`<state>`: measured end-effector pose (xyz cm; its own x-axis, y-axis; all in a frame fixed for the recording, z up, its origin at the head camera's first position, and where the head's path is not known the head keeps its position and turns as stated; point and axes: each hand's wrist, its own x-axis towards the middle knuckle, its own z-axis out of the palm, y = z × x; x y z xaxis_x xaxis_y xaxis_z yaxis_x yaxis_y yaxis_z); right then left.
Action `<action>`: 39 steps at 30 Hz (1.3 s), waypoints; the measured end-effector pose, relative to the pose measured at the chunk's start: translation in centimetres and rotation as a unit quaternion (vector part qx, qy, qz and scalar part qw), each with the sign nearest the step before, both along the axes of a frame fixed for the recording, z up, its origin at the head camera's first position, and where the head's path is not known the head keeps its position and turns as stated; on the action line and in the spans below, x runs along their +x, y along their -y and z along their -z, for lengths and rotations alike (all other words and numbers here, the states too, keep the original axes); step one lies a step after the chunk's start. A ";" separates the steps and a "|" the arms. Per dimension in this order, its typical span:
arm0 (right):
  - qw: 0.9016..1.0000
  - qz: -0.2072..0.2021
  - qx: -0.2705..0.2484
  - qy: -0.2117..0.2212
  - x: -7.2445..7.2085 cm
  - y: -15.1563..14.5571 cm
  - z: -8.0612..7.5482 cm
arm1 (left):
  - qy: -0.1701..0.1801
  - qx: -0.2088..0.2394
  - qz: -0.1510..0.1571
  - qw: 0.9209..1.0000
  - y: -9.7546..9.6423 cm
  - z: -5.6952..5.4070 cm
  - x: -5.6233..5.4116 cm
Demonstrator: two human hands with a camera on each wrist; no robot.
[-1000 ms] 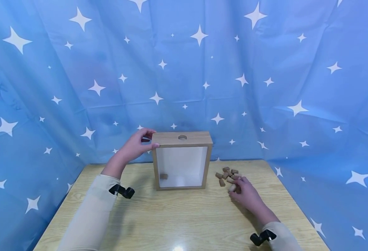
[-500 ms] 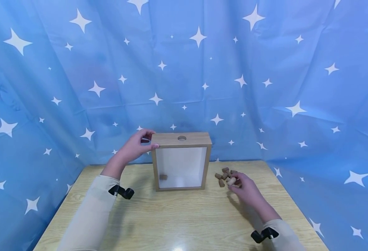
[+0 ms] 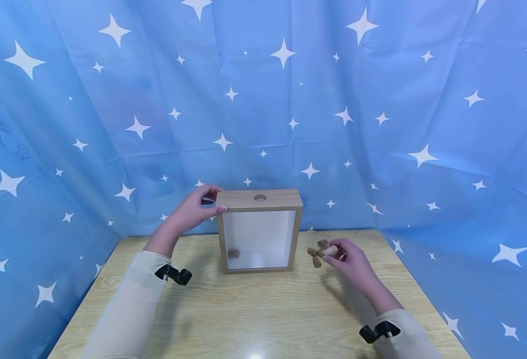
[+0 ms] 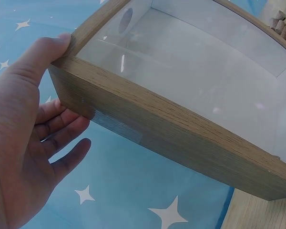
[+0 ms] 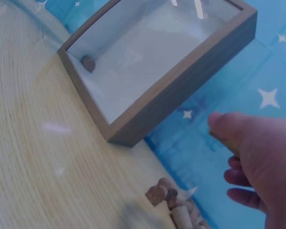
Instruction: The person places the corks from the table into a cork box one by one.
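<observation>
A wooden shadow box (image 3: 259, 200) with a clear front, a white inside and a round hole (image 3: 260, 198) in its top stands upright on the table. My left hand (image 3: 190, 212) grips its upper left corner, the thumb (image 4: 50, 50) on the front edge and the fingers behind. One brown cork (image 5: 88, 63) lies inside, at the bottom left. To the right of the box, my right hand (image 3: 355, 264) pinches a pale cork (image 3: 330, 250) over a small pile of corks (image 3: 317, 262). My hand mostly hides the held cork in the right wrist view.
The light wood table (image 3: 254, 309) carries the box near its back edge. A blue curtain (image 3: 263, 109) with white stars hangs behind and along both sides. Black wrist mounts (image 3: 173, 274) sit on both sleeves.
The right hand has risen with the pale cork from the near side of the pile to above it. My left hand has stayed on the box corner.
</observation>
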<state>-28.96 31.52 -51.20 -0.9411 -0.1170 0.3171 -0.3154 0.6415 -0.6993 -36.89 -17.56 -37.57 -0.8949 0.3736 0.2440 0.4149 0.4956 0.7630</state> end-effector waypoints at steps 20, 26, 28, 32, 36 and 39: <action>0.996 -0.014 0.005 -0.090 -0.8 1.9 -5.2 | -0.001 -0.004 -0.002 1.000 0.0 0.1 0.0; 0.988 -0.011 0.008 -0.153 -1.1 2.6 -7.6 | -0.005 -0.005 -0.004 1.000 0.0 0.2 -0.1; 0.987 -0.013 0.008 -0.162 -1.1 2.9 -8.2 | -0.006 -0.006 -0.004 1.000 0.0 0.2 -0.2; 0.985 -0.020 0.008 -0.171 -1.3 3.3 -9.1 | -0.009 -0.007 -0.003 1.000 0.0 0.2 -0.1; 0.983 -0.029 0.007 -0.181 -1.5 3.8 -9.9 | -0.010 -0.009 -0.002 1.000 0.0 0.1 -0.1; 0.979 -0.041 0.002 -0.198 -1.7 4.3 -10.6 | -0.007 -0.003 0.000 1.000 0.0 0.2 -0.2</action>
<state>-30.64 27.23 -40.61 -0.7316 -0.1890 0.6551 -0.6118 0.6060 -0.5084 -37.06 -17.60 -37.73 -0.8910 0.3756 0.2550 0.4263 0.4991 0.7544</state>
